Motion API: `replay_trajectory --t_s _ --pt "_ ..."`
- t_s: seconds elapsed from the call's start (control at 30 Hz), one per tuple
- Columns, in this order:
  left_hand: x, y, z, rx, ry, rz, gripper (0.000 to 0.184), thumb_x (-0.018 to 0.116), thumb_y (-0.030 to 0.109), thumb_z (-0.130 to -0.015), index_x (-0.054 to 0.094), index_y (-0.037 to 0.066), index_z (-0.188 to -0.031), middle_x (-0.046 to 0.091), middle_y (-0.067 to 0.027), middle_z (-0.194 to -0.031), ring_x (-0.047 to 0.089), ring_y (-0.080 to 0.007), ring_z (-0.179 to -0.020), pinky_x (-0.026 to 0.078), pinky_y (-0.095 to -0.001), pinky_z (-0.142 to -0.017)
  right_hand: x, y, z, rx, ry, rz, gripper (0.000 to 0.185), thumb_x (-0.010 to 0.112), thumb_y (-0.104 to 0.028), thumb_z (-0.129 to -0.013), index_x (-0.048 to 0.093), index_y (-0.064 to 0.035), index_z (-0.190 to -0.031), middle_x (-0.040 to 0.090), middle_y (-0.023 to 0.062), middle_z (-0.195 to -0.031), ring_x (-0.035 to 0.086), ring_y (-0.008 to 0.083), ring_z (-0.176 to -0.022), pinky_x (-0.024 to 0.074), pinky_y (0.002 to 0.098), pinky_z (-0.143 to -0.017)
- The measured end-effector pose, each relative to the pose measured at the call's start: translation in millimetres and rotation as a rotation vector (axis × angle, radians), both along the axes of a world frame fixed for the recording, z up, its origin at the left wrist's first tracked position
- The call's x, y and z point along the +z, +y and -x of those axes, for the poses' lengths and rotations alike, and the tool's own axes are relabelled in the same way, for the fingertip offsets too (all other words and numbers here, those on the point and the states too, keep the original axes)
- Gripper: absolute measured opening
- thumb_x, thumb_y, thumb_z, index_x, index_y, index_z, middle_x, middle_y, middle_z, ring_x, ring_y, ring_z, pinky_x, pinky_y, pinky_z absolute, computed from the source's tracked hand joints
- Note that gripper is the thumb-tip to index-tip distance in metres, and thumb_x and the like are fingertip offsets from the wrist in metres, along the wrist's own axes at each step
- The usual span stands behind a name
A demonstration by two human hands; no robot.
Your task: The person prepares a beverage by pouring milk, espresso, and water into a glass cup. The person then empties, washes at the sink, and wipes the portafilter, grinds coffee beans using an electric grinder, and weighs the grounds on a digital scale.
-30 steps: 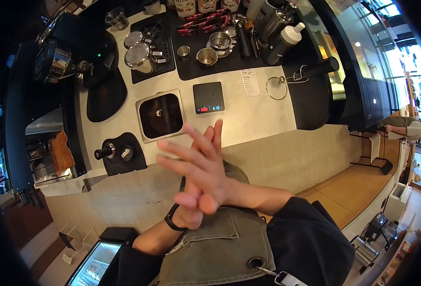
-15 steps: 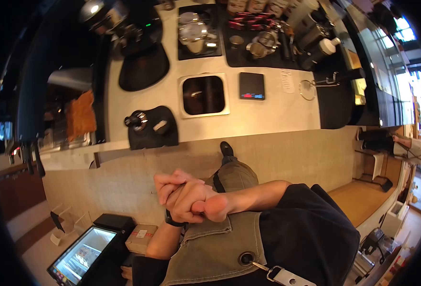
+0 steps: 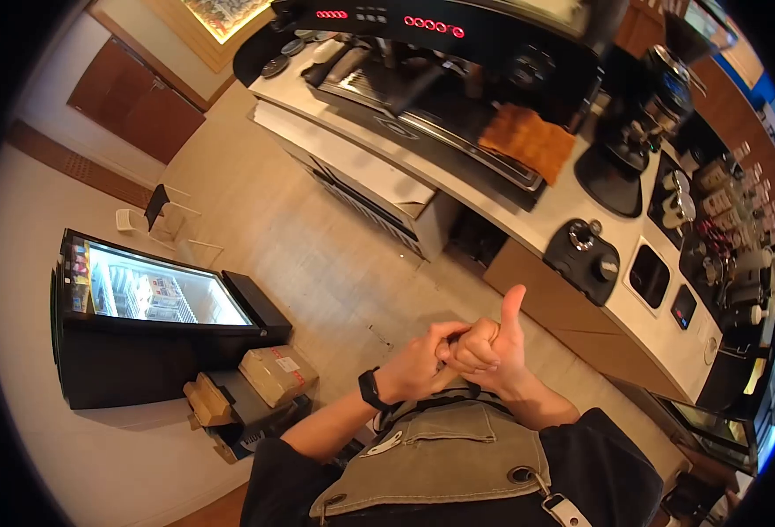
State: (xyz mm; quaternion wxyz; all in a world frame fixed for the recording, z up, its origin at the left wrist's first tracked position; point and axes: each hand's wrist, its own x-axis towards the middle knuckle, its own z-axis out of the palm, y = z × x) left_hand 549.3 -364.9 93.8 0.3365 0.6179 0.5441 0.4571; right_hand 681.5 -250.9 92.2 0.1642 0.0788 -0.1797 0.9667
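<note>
My left hand, with a dark watch on its wrist, is pressed against my right hand in front of the apron. Its fingers are bent and closed around the right hand's curled fingers. The right hand forms a fist, with the thumb sticking straight up. Between the two hands I see no object, though the inner fingers are partly hidden. Both hands are in the air, apart from the counter.
Ahead is the counter with an espresso machine, an orange cloth, a grinder, a black tamping mat, a sink and a scale. Left stand a lit display fridge and cardboard boxes.
My view has swung left, from the sink counter toward the espresso machine and fridge. The hands remain clasped, and the right thumb now points up.
</note>
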Motion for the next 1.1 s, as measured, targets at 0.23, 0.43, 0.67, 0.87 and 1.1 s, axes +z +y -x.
replay_trajectory --t_s 0.23,0.43,0.67,0.87,1.1 --pt "8 2 112 0.056 -0.116 0.195 0.036 0.064 0.006 -0.099 0.062 0.000 -0.134 0.073 -0.0192 -0.121 0.074 -0.0212 -0.107 0.060 -0.0314 -0.087 -14 41 79 -0.057 -0.272 -0.298 0.050 0.056 -0.047 -0.106 0.064 -0.0034 -0.084 0.041 -0.0022 -0.050 0.046 0.0105 -0.052 0.0410 0.0231 -0.052" --pt "-3 41 233 0.229 -0.375 0.318 0.022 0.064 0.013 -0.103 0.073 -0.001 -0.116 0.078 -0.0107 -0.094 0.075 -0.0149 -0.088 0.059 -0.0282 -0.077 -47 149 167 -0.579 -0.762 -0.578 0.022 0.064 -0.019 -0.103 0.065 -0.0015 -0.117 0.060 0.0013 -0.087 0.057 0.0091 -0.070 0.0570 0.0300 -0.069" --pt "7 200 431 0.470 -0.730 -0.025 0.043 0.053 0.035 -0.109 0.058 0.001 -0.134 0.067 -0.0152 -0.127 0.069 -0.0240 -0.108 0.053 -0.0383 -0.099 22 215 250 -0.807 -0.546 -0.097 0.037 0.054 -0.031 -0.108 0.056 -0.0048 -0.135 0.067 0.0105 -0.116 0.067 0.0216 -0.096 0.0590 0.0407 -0.086" --pt "71 337 472 -0.163 -0.699 0.372 0.047 0.057 0.035 -0.106 0.048 0.003 -0.138 0.066 -0.0081 -0.101 0.069 -0.0196 -0.080 0.056 -0.0356 -0.069 36 237 290 -0.950 -0.498 -0.047 0.017 0.066 -0.023 -0.102 0.057 -0.0114 -0.110 0.058 0.0002 -0.084 0.059 0.0127 -0.067 0.0514 0.0294 -0.059" --pt "86 383 529 -0.381 -0.375 0.611 0.029 0.066 0.012 -0.095 0.052 0.005 -0.119 0.050 0.0006 -0.065 0.049 -0.0087 -0.044 0.034 -0.0241 -0.039 44 240 342 -1.284 -0.684 0.087 0.020 0.066 -0.004 -0.092 0.049 -0.0143 -0.095 0.046 -0.0018 -0.066 0.048 0.0106 -0.051 0.0429 0.0304 -0.045"
